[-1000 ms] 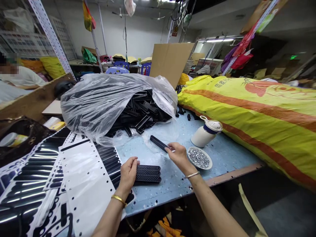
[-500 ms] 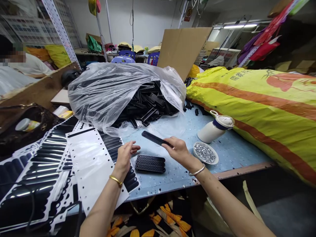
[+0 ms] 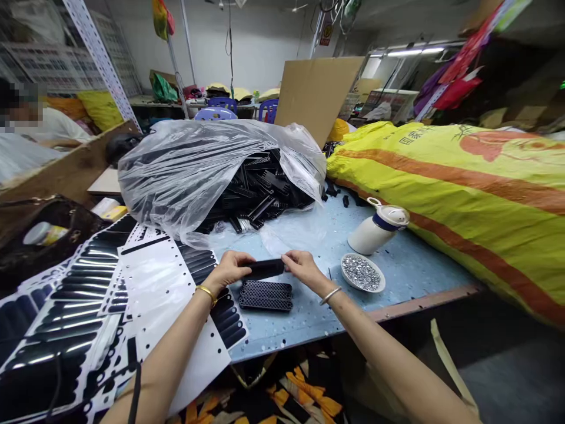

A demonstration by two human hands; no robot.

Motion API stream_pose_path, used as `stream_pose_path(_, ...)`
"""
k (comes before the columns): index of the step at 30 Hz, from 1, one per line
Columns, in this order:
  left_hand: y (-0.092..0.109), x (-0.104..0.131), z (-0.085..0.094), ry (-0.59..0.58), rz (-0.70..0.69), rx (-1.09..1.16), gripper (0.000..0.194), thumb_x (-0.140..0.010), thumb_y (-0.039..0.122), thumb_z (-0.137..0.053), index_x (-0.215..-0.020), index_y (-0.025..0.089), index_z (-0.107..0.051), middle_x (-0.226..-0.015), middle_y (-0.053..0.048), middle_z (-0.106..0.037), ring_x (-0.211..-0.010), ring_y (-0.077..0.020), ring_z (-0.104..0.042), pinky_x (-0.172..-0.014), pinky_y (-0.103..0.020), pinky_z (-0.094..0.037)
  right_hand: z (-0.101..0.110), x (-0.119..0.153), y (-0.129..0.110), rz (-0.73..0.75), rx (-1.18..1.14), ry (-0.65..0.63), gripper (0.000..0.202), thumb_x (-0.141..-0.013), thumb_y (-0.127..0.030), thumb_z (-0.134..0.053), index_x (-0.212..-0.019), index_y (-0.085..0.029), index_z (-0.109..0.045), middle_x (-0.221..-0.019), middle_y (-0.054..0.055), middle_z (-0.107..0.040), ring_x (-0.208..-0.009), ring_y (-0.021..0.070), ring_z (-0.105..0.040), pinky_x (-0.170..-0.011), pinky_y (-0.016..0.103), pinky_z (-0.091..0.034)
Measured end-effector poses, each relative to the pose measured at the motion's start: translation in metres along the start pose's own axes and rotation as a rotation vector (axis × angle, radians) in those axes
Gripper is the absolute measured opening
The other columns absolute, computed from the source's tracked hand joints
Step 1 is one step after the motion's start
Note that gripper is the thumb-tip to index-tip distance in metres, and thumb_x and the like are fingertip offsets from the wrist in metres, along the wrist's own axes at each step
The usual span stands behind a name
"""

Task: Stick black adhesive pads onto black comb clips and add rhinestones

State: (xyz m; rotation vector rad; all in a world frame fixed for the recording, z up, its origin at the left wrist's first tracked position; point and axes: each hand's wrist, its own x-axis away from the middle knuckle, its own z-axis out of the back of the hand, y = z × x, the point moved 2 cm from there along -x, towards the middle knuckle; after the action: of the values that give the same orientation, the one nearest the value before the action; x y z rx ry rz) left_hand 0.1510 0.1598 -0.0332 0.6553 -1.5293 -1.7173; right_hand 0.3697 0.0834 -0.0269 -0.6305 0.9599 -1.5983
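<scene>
My left hand (image 3: 232,270) pinches one end of a flat black plastic strip (image 3: 266,269), and my right hand (image 3: 304,270) grips its other end. The strip lies roughly level between both hands, above the blue table. Just below it, several similar black mesh-patterned strips (image 3: 265,295) rest side by side in a neat group. White sheets with black rounded strips (image 3: 227,318) spread beside and under my left forearm. To the right of my right hand sits a white bowl (image 3: 362,272) full of small silvery metal pieces.
A clear plastic bag (image 3: 185,171) spills black toothed plastic parts (image 3: 260,188) at the back. A white lidded bottle (image 3: 373,231) stands behind the bowl. A big yellow sack (image 3: 441,176) bounds the right side. A brown bag (image 3: 66,235) lies left; beyond it sits another person (image 3: 62,121).
My left hand has closed on the strip's free end. My right hand has moved slightly left and lower, so the strip is now held between both hands above the grouped strips.
</scene>
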Motion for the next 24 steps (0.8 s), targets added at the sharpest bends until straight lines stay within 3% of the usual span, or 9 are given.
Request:
stream_pose_path(2,-0.006,-0.002,-0.001,-0.026,0.014,-0.044,0.023,-0.055,0.011,-0.066,-0.075,0.016,-0.077,-0.074,-0.004,-0.076,-0.076,-0.0222,-0.069,-0.077,-0.032,-0.054,-0.004,0.002,0.01,-0.027,-0.008,-0.021,0.051,-0.078,-0.059,-0.057,-0.047,-0.018,-0.057,-0.042,0.0,-0.054,-0.045,0.0139,-0.054,-0.049,0.025,-0.042)
stream_pose_path(5,-0.008,0.004,-0.004,-0.027,0.002,-0.073,0.022,-0.063,0.018,-0.066,-0.081,0.017,-0.078,-0.082,-0.006,-0.077,-0.082,-0.0233,-0.069,-0.081,-0.032,-0.053,-0.005,0.007,0.019,-0.064,-0.052,-0.008,0.057,-0.079,-0.065,-0.052,-0.048,-0.018,-0.059,-0.046,0.003,-0.059,-0.048,0.0157,-0.057,-0.051,0.026,-0.044)
stream_pose_path(9,-0.011,0.021,-0.013,0.178,-0.046,-0.049,0.031,-0.077,0.036,-0.058,-0.093,0.015,-0.075,-0.09,-0.009,-0.077,-0.09,-0.0251,-0.068,-0.086,-0.036,-0.051,-0.007,0.017,0.019,-0.09,-0.141,0.079,0.066,-0.083,-0.074,-0.04,-0.069,-0.017,-0.068,-0.071,0.01,-0.071,-0.07,0.0219,-0.067,-0.059,0.03,-0.051)
stream_pose_path(12,-0.016,0.037,-0.026,0.321,-0.074,0.005,0.036,-0.082,0.042,-0.052,-0.095,0.015,-0.073,-0.099,-0.01,-0.075,-0.097,-0.0255,-0.066,-0.092,-0.037,-0.048,-0.02,0.036,0.013,-0.076,-0.193,0.142,0.069,-0.089,-0.072,-0.031,-0.08,-0.016,-0.071,-0.083,0.012,-0.074,-0.081,0.0232,-0.069,-0.068,0.032,-0.053)
stream_pose_path(15,-0.017,0.05,-0.039,0.411,-0.11,0.0,0.036,-0.084,0.044,-0.048,-0.09,0.017,-0.072,-0.094,-0.007,-0.074,-0.093,-0.0234,-0.065,-0.086,-0.033,-0.047,-0.038,0.05,0.008,0.017,-0.136,0.224,0.061,-0.094,-0.062,-0.032,-0.075,-0.018,-0.07,-0.077,0.009,-0.072,-0.078,0.0202,-0.066,-0.074,0.031,-0.05)
stream_pose_path(18,-0.014,0.056,-0.047,0.451,-0.125,-0.066,0.037,-0.086,0.045,-0.043,-0.08,0.019,-0.068,-0.078,-0.003,-0.069,-0.078,-0.0204,-0.062,-0.073,-0.03,-0.045,-0.051,0.048,0.006,0.057,-0.076,0.237,0.057,-0.096,-0.055,-0.033,-0.07,-0.019,-0.068,-0.069,0.006,-0.069,-0.071,0.018,-0.063,-0.071,0.029,-0.047)
stream_pose_path(24,-0.007,0.056,-0.05,0.508,-0.103,-0.205,0.038,-0.088,0.044,-0.037,-0.073,0.02,-0.063,-0.066,-0.002,-0.062,-0.067,-0.0186,-0.058,-0.066,-0.029,-0.041,-0.048,0.03,0.006,0.099,0.021,0.187,0.055,-0.093,-0.053,-0.037,-0.061,-0.018,-0.066,-0.061,0.006,-0.067,-0.063,0.0175,-0.06,-0.064,0.028,-0.044)
